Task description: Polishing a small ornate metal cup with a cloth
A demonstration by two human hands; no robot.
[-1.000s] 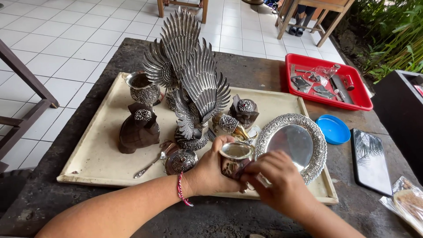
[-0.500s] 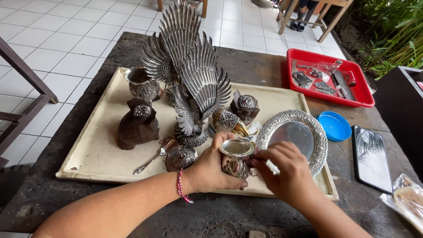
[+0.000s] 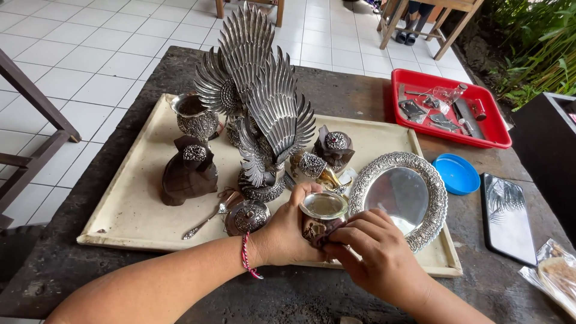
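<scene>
My left hand (image 3: 288, 231) grips a small ornate silver cup (image 3: 322, 213) with a shiny rim, held just above the front edge of a cream tray (image 3: 135, 213). My right hand (image 3: 375, 255) presses its fingers against the cup's dark side from the right. A red cord bracelet (image 3: 247, 255) circles my left wrist. Behind the cup on the tray stands a tall silver winged bird figure (image 3: 261, 96), and to the right lies a round silver dish (image 3: 399, 195) with an embossed rim.
On the tray also sit a dark carved figure (image 3: 189, 171), a silver bowl (image 3: 194, 117), a round lid (image 3: 247, 217), a small spoon (image 3: 207, 221) and a dark lidded piece (image 3: 334, 147). On the stone table lie a red tool tray (image 3: 450, 108), a blue lid (image 3: 456, 174) and a black slab (image 3: 507, 216).
Both hands stay on the cup. My right hand's fingers have shifted over the cup's side, and the cup has tilted slightly so its rim faces up more.
</scene>
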